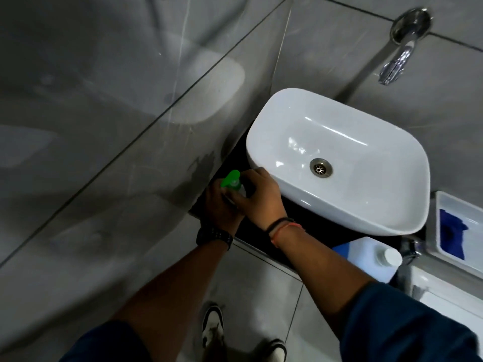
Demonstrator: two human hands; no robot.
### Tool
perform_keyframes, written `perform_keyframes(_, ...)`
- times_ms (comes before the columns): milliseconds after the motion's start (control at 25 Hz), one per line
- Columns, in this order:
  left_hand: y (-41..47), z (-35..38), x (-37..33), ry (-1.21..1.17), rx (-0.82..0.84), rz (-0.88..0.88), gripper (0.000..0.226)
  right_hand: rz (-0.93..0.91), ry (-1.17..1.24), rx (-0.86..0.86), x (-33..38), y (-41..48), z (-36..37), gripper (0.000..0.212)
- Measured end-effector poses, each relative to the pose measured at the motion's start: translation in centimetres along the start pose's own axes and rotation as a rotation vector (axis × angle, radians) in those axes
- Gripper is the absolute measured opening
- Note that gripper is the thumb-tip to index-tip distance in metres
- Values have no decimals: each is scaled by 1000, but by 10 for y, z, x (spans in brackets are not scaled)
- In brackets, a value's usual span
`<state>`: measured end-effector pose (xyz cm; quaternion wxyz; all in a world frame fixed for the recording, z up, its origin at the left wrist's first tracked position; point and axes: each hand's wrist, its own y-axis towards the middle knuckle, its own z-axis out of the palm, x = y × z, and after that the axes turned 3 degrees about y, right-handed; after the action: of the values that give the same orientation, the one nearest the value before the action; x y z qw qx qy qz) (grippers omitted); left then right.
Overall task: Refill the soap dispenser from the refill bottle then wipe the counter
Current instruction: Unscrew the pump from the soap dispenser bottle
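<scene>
item: soap dispenser (pixel 231 188), green pump head, stood on the dark counter (pixel 308 226) in the corner between the tiled wall and the white basin (pixel 337 163). my left hand (pixel 219 207) was wrapped round its body, my right hand (pixel 258 194) closed about the neck just under the pump; whether the pump was loosening or tightening i could not tell.

item: refill bottle (pixel 368 257), pale, white cap on, stood on the counter by the basin's near right corner, well apart from the dispenser.

item: blue cloth (pixel 452 232), lay in a white tray (pixel 470 212) at the far right, untouched.

progress, as i judged it: early. the refill bottle was capped and not in hand, so no soap seemed poured. left to do: pump off, pour, pump back on, wipe the counter.

writing: none legible. the dispenser's label was hidden by my hands; the refill bottle showed a blue patch on its side, no words readable.
</scene>
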<state>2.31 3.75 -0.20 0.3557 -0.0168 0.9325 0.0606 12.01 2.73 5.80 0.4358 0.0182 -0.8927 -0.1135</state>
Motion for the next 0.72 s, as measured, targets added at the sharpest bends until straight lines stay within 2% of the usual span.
perform_keyframes(80,5,-11,-21,-56,-48,48,35,-28,-16,-48,10,6,-15,30)
perform_keyframes(160,6,-17,-41,-153,-174,109,29,-77,-4,-65,17,12,-31,24)
perform_keyframes(320,2,-26,-56,-148,-132,179,45,-165,11,109,12,18,-67,16)
perform_keyframes(400,0,-25,-56,-86,-132,181,49,-99,30,110,12,15,-78,25)
perform_keyframes(480,0,-23,-61,-27,-89,190,53,-7,70,17,16,10,-81,32)
perform_keyframes(600,3,-23,-72,70,-71,224,60,97,233,-87,19,8,-84,24)
perform_keyframes(720,0,-29,-85,-13,-144,160,66,159,376,-147,23,6,-91,28)
